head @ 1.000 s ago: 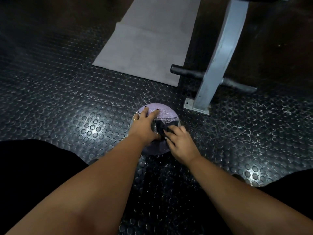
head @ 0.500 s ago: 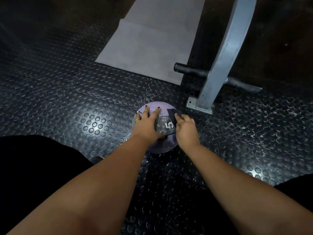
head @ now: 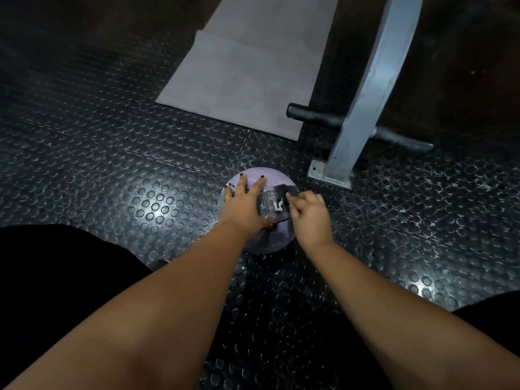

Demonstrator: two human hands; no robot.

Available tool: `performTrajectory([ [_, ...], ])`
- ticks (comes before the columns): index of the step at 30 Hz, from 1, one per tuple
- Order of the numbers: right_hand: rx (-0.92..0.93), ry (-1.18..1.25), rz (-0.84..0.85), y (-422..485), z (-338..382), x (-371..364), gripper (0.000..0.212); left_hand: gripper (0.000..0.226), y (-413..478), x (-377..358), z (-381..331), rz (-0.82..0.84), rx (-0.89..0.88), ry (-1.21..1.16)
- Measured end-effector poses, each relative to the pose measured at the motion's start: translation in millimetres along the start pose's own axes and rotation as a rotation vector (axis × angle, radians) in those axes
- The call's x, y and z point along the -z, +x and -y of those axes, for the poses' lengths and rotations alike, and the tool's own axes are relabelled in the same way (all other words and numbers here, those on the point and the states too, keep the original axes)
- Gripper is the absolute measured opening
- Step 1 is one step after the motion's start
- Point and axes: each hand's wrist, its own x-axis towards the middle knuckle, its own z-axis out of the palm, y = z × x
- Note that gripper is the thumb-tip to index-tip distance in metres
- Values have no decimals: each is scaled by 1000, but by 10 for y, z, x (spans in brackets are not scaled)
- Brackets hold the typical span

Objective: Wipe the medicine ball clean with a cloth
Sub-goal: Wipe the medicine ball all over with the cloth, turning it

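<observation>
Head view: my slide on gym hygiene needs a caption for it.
Left hand steadies the purple ball while the right hand holds a dark cloth on it.

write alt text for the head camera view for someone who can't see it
A person's left hand rests flat on a purple medicine ball on a black studded rubber floor, while the right hand grips a dark cloth against the ball's right side. A grey mat and a grey metal frame leg stand beyond it.

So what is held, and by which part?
Right hand pinches the dark cloth by its near edge; left hand rests flat on the medicine ball.
</observation>
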Motion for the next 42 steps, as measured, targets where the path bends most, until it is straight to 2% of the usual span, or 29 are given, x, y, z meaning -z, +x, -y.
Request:
performTrajectory([
  [5, -126, 85, -28, 142, 63, -40, 26, 108, 8, 11, 18, -8, 6, -52],
  [11, 141, 27, 10, -145, 171, -91, 22, 98, 7, 57, -2, 8, 22, -34],
  [13, 176, 20, 24, -143, 134, -93, 22, 96, 7, 58, -14, 5, 16, -24],
  [23, -38, 161, -60, -18, 143, -107, 25, 100, -35, 1, -74, -18, 39, -6],
  [28, -215, 150, -85, 149, 62, -105, 28, 100, -66, -42, -88, -29, 48, 13],
  [30, -185, 109, -67, 155, 101, -122, 29, 100, -65, -40, -63, -28, 48, 5],
  [37, 144, -9, -3, 6, 166, -172, 28, 100, -69, -42, -20, -26, 39, -9],
  [39, 152, 27, -12, 15, 118, -139, 28, 101, -80, -61, -12, -33, 29, -3],
  [42, 52, 111, -48, 46, 90, -136, 28, 102, -88, -84, -7, -43, 26, 1],
])
